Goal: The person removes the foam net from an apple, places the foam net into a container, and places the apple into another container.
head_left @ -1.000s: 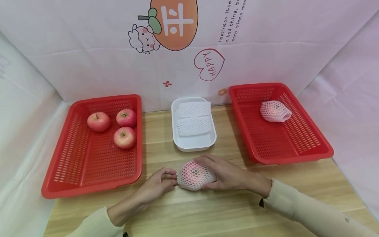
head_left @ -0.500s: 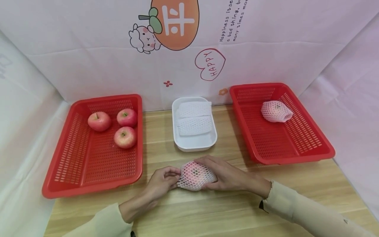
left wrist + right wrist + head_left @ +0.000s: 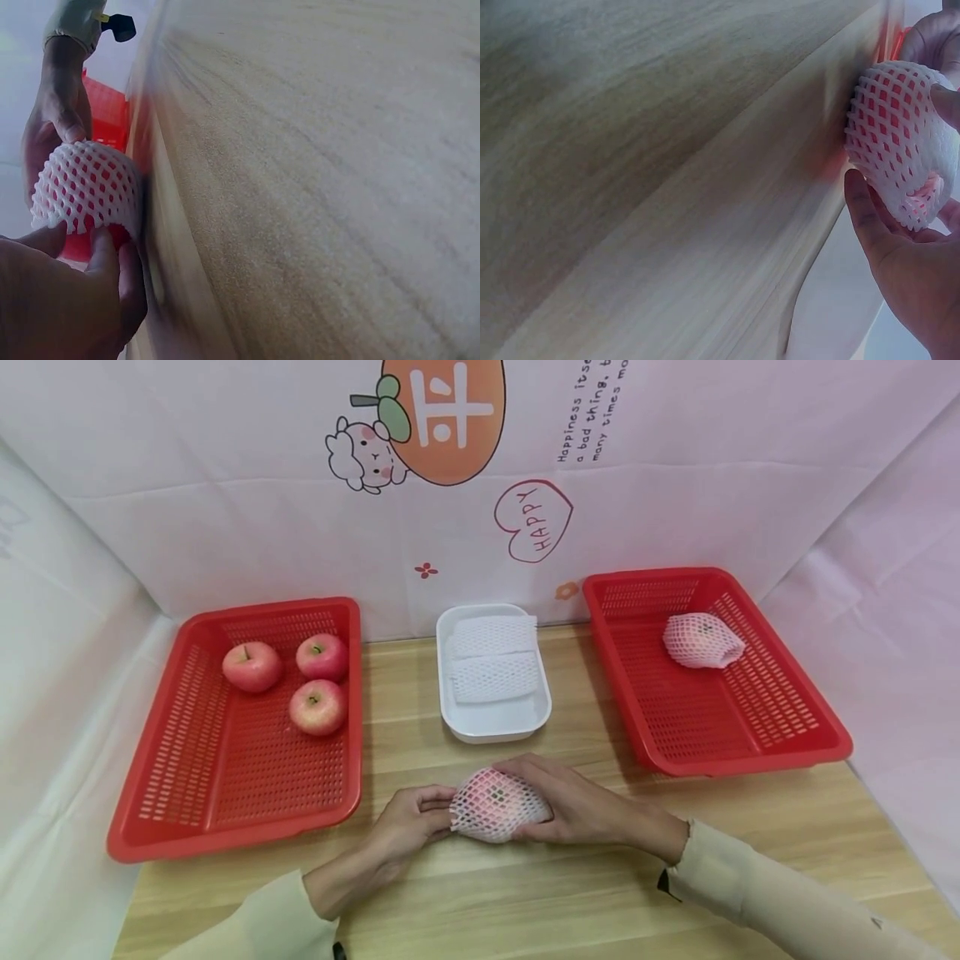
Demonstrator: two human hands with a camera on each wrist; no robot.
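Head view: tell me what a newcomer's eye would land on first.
Likely first are the bright baskets: the left red basket with three bare apples, and the right red basket with one netted fruit. Next comes the net-wrapped apple held in both hands at the front centre of the wooden table. Above, the big orange cartoon fruit stands out on the back cloth.
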